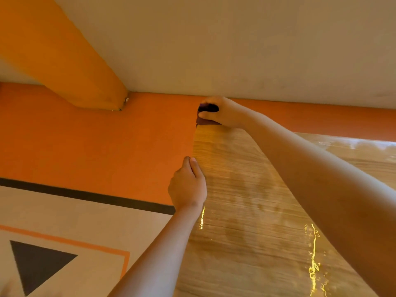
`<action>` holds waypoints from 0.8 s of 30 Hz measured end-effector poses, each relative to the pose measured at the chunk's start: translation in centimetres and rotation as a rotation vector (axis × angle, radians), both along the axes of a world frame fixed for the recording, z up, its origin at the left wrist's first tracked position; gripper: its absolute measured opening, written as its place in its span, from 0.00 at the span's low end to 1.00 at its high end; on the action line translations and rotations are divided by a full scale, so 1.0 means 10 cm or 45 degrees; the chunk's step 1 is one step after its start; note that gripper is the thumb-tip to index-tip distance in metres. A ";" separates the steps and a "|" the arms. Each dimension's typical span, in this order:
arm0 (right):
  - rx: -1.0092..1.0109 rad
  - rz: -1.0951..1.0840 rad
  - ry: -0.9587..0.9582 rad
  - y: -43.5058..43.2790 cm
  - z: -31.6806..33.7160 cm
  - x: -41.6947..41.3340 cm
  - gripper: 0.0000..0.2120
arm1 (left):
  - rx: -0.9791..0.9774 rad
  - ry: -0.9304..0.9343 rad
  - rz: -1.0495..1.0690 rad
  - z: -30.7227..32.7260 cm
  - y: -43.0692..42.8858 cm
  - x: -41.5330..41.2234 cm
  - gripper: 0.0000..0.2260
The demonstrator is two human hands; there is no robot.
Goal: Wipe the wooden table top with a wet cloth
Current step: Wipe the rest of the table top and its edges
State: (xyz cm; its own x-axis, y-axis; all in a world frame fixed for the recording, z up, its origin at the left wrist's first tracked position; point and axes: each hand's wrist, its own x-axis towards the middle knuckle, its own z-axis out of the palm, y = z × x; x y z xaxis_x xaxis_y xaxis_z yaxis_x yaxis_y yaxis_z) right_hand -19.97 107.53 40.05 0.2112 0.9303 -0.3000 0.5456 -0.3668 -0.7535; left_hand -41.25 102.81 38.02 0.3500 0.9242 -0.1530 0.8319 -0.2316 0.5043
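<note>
The wooden table top point(246, 211) fills the lower right of the head view, glossy, with wet streaks and bright glints. My right hand point(222, 112) reaches to its far left corner and grips a dark purple cloth point(206, 115) bunched against the wood there. My left hand point(188, 185) rests on the table's left edge about midway along, its fingers curled over the edge.
An orange floor point(96, 146) lies left of and beyond the table. A pale wall point(235, 50) with an orange pillar point(70, 61) stands behind. A pale rug point(64, 243) with a black stripe and a black triangle lies at lower left.
</note>
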 end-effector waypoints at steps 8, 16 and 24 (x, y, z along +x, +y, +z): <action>-0.167 -0.097 -0.028 -0.54 0.13 0.36 0.07 | -0.036 -0.045 -0.009 0.01 0.01 0.00 0.16; -0.195 -0.379 -0.059 -1.20 0.24 0.65 0.05 | -0.068 -0.075 -0.033 0.02 0.04 0.00 0.16; -0.047 -0.282 -0.101 -0.54 0.09 0.15 0.18 | -0.022 -0.077 -0.044 0.00 0.03 -0.02 0.16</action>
State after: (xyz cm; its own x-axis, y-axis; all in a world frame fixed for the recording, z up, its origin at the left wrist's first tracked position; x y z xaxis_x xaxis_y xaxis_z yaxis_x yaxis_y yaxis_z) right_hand -18.46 102.15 40.96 0.4335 0.8472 -0.3071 0.5055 -0.5107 -0.6954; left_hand -41.43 103.13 37.98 0.3907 0.9088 -0.1463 0.7915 -0.2506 0.5574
